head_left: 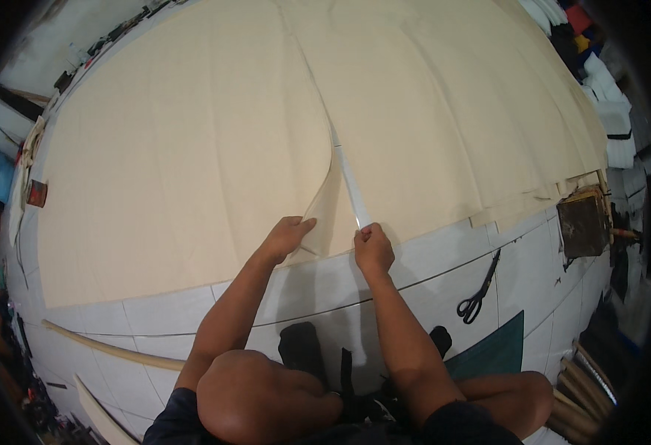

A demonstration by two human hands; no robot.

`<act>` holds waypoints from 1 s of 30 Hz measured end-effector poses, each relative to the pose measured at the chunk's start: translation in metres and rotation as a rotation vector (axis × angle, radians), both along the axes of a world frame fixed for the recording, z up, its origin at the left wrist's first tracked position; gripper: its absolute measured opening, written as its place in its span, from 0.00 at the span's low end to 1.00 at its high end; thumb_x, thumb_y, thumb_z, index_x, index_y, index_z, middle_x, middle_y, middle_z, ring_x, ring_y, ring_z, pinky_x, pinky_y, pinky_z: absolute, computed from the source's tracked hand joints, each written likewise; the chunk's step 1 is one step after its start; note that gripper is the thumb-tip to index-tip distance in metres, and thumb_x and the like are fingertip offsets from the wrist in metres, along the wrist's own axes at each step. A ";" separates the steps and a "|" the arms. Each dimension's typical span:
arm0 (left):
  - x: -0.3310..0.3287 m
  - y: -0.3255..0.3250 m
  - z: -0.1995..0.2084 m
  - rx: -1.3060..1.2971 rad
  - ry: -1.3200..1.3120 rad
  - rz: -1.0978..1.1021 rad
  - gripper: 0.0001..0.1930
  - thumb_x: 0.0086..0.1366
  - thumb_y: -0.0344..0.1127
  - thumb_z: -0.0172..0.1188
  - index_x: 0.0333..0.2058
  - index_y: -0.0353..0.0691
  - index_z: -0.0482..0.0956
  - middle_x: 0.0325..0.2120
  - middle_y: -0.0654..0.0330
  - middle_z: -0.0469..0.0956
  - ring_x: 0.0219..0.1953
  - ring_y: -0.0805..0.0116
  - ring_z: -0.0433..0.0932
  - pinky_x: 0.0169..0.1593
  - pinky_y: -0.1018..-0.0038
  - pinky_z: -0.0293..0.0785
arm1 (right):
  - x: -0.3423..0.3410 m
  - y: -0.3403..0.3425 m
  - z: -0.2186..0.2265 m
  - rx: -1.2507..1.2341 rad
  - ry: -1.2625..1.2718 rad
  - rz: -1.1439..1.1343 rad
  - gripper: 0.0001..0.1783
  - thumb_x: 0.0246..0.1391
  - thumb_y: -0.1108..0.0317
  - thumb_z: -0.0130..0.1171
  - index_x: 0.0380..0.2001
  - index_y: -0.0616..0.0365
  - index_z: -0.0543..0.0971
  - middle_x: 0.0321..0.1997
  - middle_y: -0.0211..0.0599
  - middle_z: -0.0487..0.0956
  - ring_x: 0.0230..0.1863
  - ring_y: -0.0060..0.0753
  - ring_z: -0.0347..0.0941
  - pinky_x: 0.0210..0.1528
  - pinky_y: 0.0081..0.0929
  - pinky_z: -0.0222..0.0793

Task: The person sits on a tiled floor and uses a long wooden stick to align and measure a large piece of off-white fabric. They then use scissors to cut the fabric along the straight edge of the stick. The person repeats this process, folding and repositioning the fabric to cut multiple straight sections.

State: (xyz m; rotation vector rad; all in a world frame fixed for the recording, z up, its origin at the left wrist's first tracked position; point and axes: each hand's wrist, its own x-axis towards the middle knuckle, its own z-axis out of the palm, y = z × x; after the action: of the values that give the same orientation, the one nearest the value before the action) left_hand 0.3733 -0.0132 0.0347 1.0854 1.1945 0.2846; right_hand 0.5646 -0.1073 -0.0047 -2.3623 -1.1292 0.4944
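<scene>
A large cream fabric sheet (192, 148) lies spread over the tiled floor, with a long slit running away from its near edge. My left hand (287, 237) pinches the sheet just left of the slit, where the edge is lifted and folded back. On the other side, my right hand (374, 251) is closed on the fabric's edge at the near end of the slit. Between the two hands the gap widens toward me, and a narrow white strip shows in it. Black-handled scissors (477, 297) rest on the floor to the right, apart from both hands.
A dark green triangular piece (494, 348) lies by my right knee. To the right, a brown block-like object (585, 222) sits against the sheet's corner. A long curved tan strip (110, 347) lies at the left; a small reddish tin (37, 193) stands near the sheet's left edge.
</scene>
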 end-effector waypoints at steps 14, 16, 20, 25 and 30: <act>-0.004 0.002 0.006 -0.013 0.023 -0.079 0.21 0.69 0.46 0.58 0.37 0.28 0.81 0.27 0.59 0.78 0.27 0.72 0.71 0.31 0.72 0.68 | -0.049 0.007 0.010 0.121 0.260 0.206 0.22 0.56 0.51 0.64 0.25 0.62 0.78 0.22 0.42 0.79 0.24 0.43 0.75 0.31 0.37 0.70; -0.005 -0.003 0.014 -0.039 -0.011 -0.004 0.21 0.69 0.47 0.58 0.37 0.28 0.81 0.27 0.59 0.78 0.27 0.72 0.72 0.31 0.72 0.69 | -0.045 0.005 0.015 0.090 0.332 0.210 0.23 0.58 0.51 0.62 0.26 0.64 0.78 0.22 0.44 0.79 0.24 0.42 0.76 0.30 0.36 0.69; -0.004 0.000 0.008 -0.019 0.062 -0.082 0.21 0.69 0.46 0.57 0.39 0.27 0.81 0.29 0.57 0.80 0.29 0.70 0.75 0.34 0.71 0.71 | -0.025 0.000 -0.005 0.064 0.585 0.015 0.24 0.58 0.50 0.61 0.26 0.65 0.78 0.22 0.43 0.79 0.25 0.41 0.76 0.32 0.36 0.70; -0.006 -0.001 -0.003 -0.014 -0.008 -0.042 0.22 0.69 0.48 0.58 0.38 0.29 0.81 0.30 0.59 0.80 0.30 0.72 0.74 0.36 0.71 0.70 | -0.010 -0.006 -0.006 -0.016 0.213 0.001 0.21 0.55 0.51 0.65 0.27 0.62 0.78 0.25 0.39 0.79 0.28 0.39 0.77 0.36 0.35 0.72; -0.004 -0.003 0.004 -0.031 0.013 -0.050 0.22 0.69 0.49 0.57 0.38 0.30 0.81 0.30 0.59 0.80 0.31 0.71 0.74 0.37 0.72 0.70 | -0.021 -0.004 0.016 0.276 0.071 -0.053 0.22 0.51 0.51 0.69 0.33 0.59 0.77 0.31 0.41 0.81 0.35 0.45 0.78 0.40 0.39 0.73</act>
State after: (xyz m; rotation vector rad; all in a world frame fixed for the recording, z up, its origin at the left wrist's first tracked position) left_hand 0.3694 -0.0164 0.0390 1.0902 1.1784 0.2203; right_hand 0.5431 -0.1109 0.0118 -2.1140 -1.0285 0.3749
